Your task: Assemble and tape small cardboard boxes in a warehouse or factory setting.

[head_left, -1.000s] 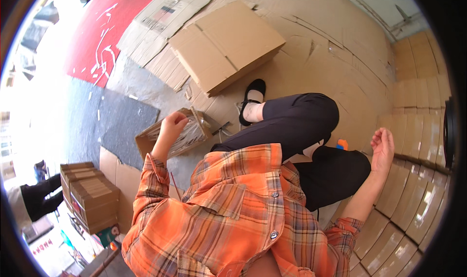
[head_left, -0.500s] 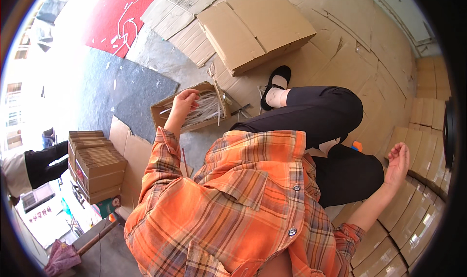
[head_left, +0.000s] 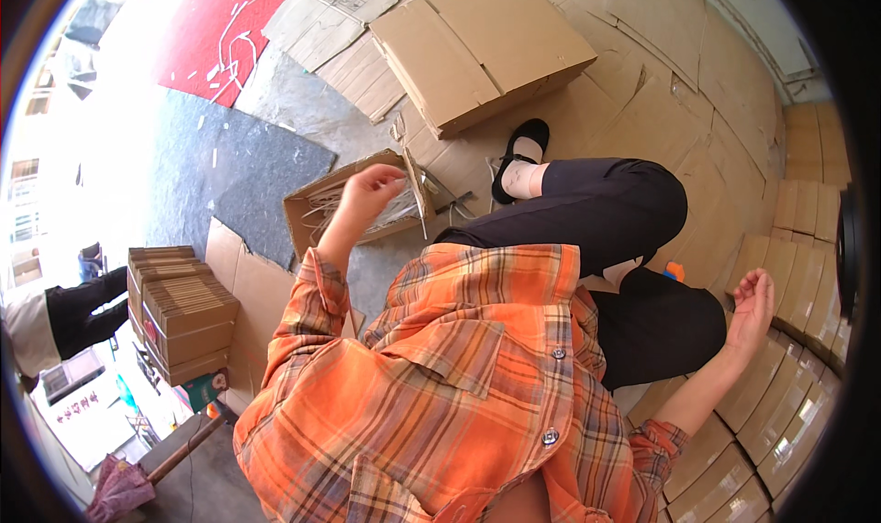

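Observation:
My left hand [head_left: 373, 193] hovers over an open cardboard box [head_left: 299, 213] on the floor. Its fingers are pinched together, and whatever may be between them is too small to make out. Thin white strips [head_left: 326, 200] lie loose in that box, partly covered by my hand and wrist. Out to the right, my right hand [head_left: 753, 308] is held in the air beside my knee, fingers loosely bent and apart from the thumb, with nothing in it. The nearest things to it are stacked cartons [head_left: 766, 385].
A large closed carton [head_left: 486, 50] lies on flattened cardboard ahead. Folded cardboard pieces [head_left: 184, 312] are stacked at left, with another person's dark-clad leg [head_left: 87, 312] close by. A grey mat [head_left: 220, 147] and a red mat [head_left: 216, 37] cover the floor farther left.
My left hand has shifted right across the box, uncovering strips at its left end. The right hand has stayed almost still.

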